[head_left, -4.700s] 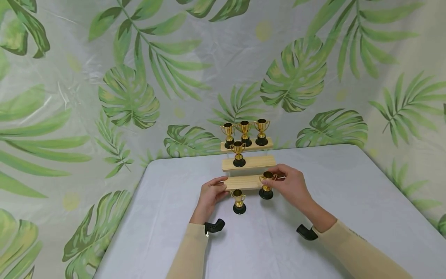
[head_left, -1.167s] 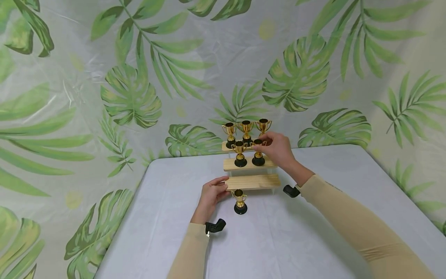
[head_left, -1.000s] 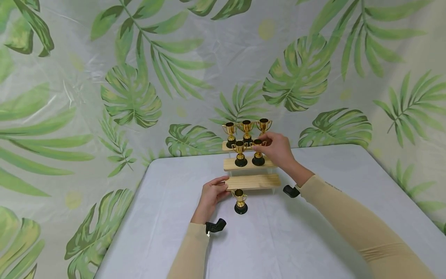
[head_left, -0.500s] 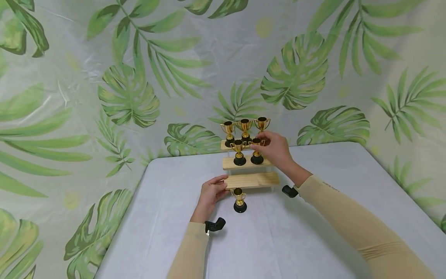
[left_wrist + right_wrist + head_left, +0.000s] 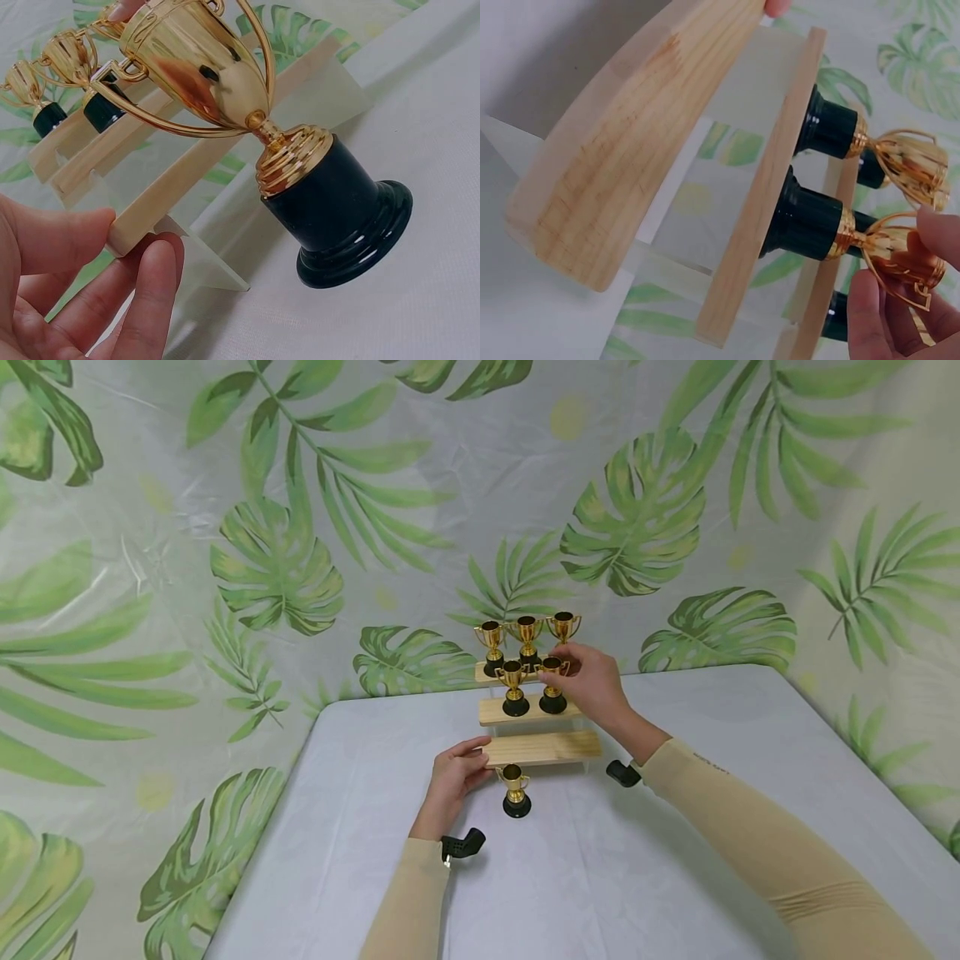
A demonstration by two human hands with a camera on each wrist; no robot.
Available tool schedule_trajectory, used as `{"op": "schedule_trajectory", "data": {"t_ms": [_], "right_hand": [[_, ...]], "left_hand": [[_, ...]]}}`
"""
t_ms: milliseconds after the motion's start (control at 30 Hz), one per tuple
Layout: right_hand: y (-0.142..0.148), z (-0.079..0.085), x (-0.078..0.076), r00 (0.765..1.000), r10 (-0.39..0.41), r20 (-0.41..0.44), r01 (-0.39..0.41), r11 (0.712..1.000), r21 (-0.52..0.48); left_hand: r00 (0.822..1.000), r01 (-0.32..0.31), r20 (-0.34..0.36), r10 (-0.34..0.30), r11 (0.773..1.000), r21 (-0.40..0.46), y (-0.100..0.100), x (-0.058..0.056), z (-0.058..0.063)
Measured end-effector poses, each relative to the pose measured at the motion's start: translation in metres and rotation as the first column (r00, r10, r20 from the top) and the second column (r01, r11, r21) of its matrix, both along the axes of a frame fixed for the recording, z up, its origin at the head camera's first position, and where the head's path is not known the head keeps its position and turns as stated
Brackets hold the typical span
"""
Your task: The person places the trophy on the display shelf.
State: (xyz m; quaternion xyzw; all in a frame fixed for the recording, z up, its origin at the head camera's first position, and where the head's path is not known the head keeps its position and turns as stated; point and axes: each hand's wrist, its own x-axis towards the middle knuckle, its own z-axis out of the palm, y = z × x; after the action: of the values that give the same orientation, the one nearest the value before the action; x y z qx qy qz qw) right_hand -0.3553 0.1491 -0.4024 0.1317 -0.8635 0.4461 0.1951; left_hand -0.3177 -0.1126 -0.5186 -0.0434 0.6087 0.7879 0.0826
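Note:
My right hand [image 5: 596, 683] pinches the cup of a small gold trophy [image 5: 552, 687], whose black base stands on the right part of the middle wooden shelf [image 5: 491, 713]. Beside it on that shelf is another trophy [image 5: 514, 689]. With thumb above and fingers below, my left hand [image 5: 454, 777] grips the left end of the lowest shelf [image 5: 161, 199], a bare board [image 5: 634, 150]. Just in front of that board, a trophy [image 5: 516, 793] stands upright on the table; it looms large in the left wrist view.
On the top shelf [image 5: 482, 673] stand three more gold trophies [image 5: 528, 639], the rightmost partly hidden by my right hand. Clear supports [image 5: 210, 259] carry the shelves. A white cloth covers the table [image 5: 375, 793], and a leaf-print sheet [image 5: 420, 527] hangs behind.
My right hand has carried the trophy from in front of the lowest shelf up onto the middle shelf, where it has stayed for about a second. My left hand keeps its grip.

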Motion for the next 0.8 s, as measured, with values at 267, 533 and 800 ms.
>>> {"op": "schedule_trajectory", "data": {"t_ms": [267, 533, 800], "right_hand": [[-0.0012, -0.0061, -0.0013, 1.0, -0.011, 0.025, 0.011, 1.0, 0.023], [0.0001, -0.006, -0.0008, 0.999, -0.019, 0.04, 0.018, 1.0, 0.025], [0.0045, -0.0027, 0.0025, 0.999, -0.032, 0.027, 0.032, 0.999, 0.022]], "left_hand": [[1.0, 0.005, 0.002, -0.005, 1.0, -0.001, -0.0004, 0.0009, 0.0005], [1.0, 0.006, -0.011, -0.006, 1.0, 0.0, 0.0004, 0.0017, 0.0021], [1.0, 0.016, -0.019, -0.016, 1.0, -0.006, -0.0008, 0.0025, 0.0005]]}}
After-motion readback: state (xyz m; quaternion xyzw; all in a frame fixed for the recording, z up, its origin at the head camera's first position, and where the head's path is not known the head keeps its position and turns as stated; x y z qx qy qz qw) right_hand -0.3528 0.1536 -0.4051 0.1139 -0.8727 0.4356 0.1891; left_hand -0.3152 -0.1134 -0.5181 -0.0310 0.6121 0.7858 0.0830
